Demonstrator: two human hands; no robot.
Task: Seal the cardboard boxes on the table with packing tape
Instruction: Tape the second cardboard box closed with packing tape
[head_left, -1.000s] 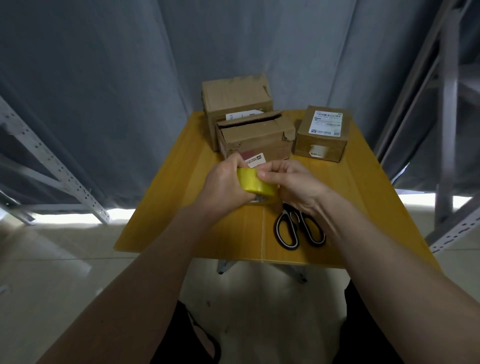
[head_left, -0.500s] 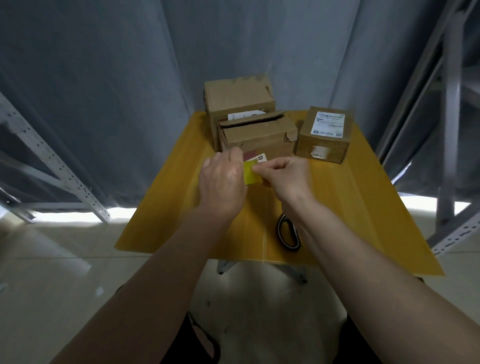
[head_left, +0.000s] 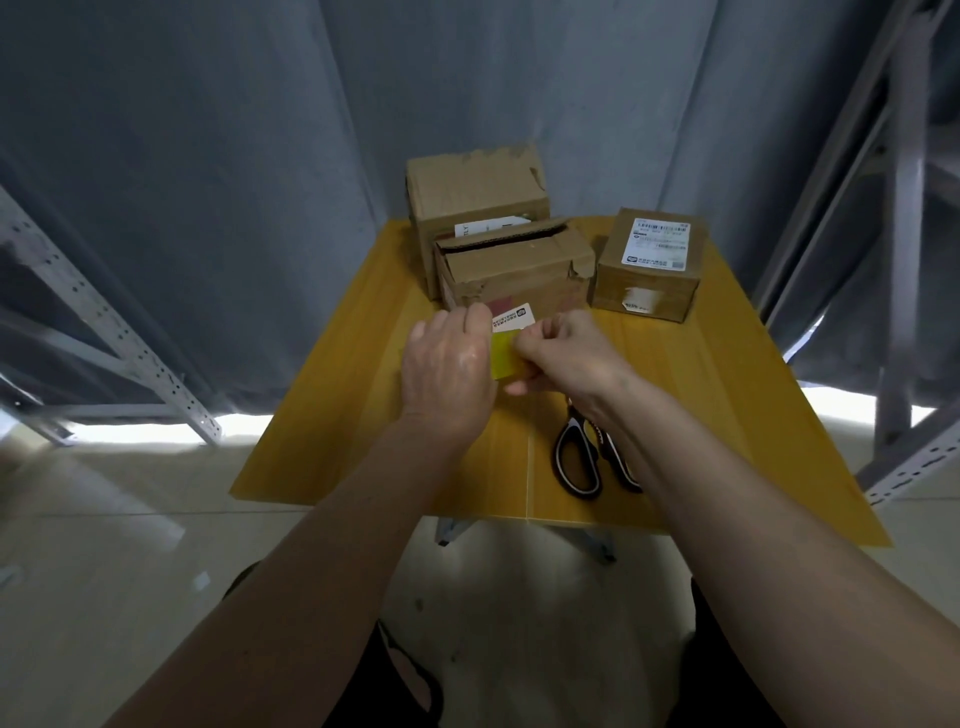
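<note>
Scissors (head_left: 592, 457) laid flat on table (head_left: 332, 452), near front edge, handles toward viewer. Grey curtain (head_left: 218, 156) hung behind. Perforated metal racking (head_left: 104, 322) seen left and right. Floor tiled.

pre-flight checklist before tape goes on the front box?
1. Tape roll in hand: ok, left hand grips it.
2. Tape end lifted: cannot tell, right hand pinches at the roll, fingers hide the end.
3. Front box flaps closed: not ok, a gap shows along the top.
4. Scissors within reach: ok, on the table under the right forearm.
5. Box labels legible: cannot tell.
</note>
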